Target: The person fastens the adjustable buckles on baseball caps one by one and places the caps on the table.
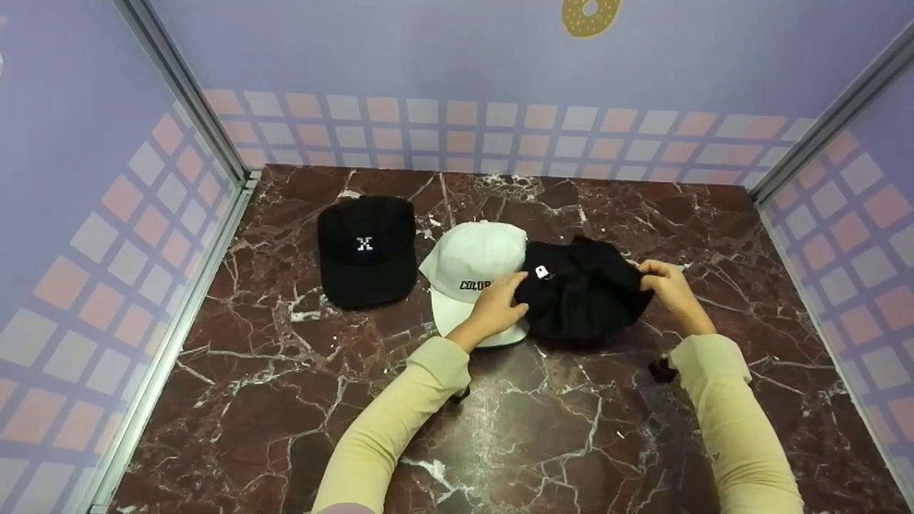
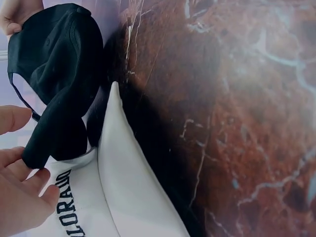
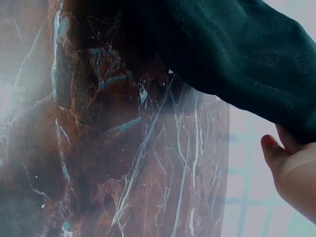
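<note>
A black cap (image 1: 589,293) with a small white patch stands tilted and creased, held between both hands. My left hand (image 1: 498,305) grips its left edge, just over a white cap (image 1: 480,255) with dark lettering on the front. With thumb and fingers my right hand (image 1: 671,289) pinches the right edge of the black cap. Seen in the left wrist view, the black cap (image 2: 59,64) shows a gap at its back, and the brim of the white cap (image 2: 126,168) lies beneath. The right wrist view has the black cloth (image 3: 242,59) above my right thumb (image 3: 274,150).
Left of the white cap lies another black cap (image 1: 368,250) with a white X-like mark, brim toward me. Everything rests on a dark red marbled table (image 1: 500,428). Patterned panels (image 1: 457,135) with metal corner posts (image 1: 207,107) enclose its back and sides.
</note>
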Demonstrator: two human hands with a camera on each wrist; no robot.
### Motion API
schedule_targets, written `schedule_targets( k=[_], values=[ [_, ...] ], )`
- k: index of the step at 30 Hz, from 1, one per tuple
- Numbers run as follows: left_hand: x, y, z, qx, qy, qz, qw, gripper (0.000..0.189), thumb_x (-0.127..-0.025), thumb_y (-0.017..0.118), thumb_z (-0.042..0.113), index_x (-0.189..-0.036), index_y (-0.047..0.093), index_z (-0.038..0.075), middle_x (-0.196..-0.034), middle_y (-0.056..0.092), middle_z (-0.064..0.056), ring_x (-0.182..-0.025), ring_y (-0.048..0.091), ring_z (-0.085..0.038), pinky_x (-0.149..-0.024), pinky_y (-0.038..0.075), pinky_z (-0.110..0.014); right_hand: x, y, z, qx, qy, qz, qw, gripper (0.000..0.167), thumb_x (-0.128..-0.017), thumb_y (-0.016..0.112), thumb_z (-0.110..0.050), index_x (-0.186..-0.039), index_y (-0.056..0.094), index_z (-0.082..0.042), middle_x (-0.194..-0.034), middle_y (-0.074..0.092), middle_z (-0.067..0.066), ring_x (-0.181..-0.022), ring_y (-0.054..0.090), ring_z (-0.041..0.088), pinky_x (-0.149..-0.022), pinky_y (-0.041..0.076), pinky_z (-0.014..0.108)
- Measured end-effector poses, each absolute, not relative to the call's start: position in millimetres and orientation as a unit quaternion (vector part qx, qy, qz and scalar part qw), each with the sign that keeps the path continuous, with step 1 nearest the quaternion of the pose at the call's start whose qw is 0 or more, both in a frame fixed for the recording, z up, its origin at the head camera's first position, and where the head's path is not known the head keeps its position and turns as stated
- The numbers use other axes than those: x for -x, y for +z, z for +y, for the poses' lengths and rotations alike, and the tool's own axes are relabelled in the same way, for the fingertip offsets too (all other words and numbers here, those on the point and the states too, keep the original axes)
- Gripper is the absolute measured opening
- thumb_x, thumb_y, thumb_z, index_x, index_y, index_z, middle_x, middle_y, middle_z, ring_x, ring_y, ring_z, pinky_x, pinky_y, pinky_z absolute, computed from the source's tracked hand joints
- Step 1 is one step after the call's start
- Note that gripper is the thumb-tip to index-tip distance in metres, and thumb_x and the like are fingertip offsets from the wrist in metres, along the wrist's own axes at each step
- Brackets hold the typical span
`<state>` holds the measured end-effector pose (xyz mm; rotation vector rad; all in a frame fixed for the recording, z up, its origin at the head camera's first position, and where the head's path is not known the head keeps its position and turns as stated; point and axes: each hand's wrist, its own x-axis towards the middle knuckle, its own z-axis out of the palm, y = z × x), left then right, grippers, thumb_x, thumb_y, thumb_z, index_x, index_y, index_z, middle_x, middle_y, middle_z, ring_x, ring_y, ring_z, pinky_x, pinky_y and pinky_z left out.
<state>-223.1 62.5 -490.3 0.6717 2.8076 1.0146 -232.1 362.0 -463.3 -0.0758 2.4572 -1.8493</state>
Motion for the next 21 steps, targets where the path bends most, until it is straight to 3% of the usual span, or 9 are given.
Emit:
schedule_targets(
  k=[10,17,21],
  values=[
    [222,-490,67,-0.192,0.382,0.904,0.022,0.05,-0.079,0.056,0.007,-0.127,0.045,0.007,-0.121,0.055,-0.009,-0.113,0.05,-0.022,-0.096,0.037,-0.033,222,-441,350,0.044,-0.626,0.778,0.025,0.025,-0.061,0.036,0.019,-0.065,0.048,-0.003,-0.059,0.048,-0.008,-0.055,0.044,0.005,-0.051,0.036,0.016],
    [223,-491,64,-0.156,0.438,0.884,0.042,0.046,-0.077,0.053,0.001,-0.123,0.05,0.007,-0.109,0.061,-0.011,-0.103,0.056,-0.021,-0.088,0.042,-0.035,221,-437,350,0.047,-0.599,0.799,0.0,0.012,-0.059,0.036,0.016,-0.07,0.042,0.017,-0.057,0.048,-0.01,-0.053,0.041,0.005,-0.048,0.033,0.017],
    [223,-491,64,-0.147,0.449,0.88,0.044,0.042,-0.074,0.052,0.0,-0.116,0.056,0.006,-0.109,0.062,-0.01,-0.102,0.056,-0.021,-0.087,0.043,-0.033,222,-435,349,0.043,-0.588,0.808,-0.007,0.014,-0.06,0.034,0.018,-0.071,0.043,0.017,-0.055,0.047,-0.01,-0.049,0.041,0.002,-0.045,0.032,0.016]
  ],
)
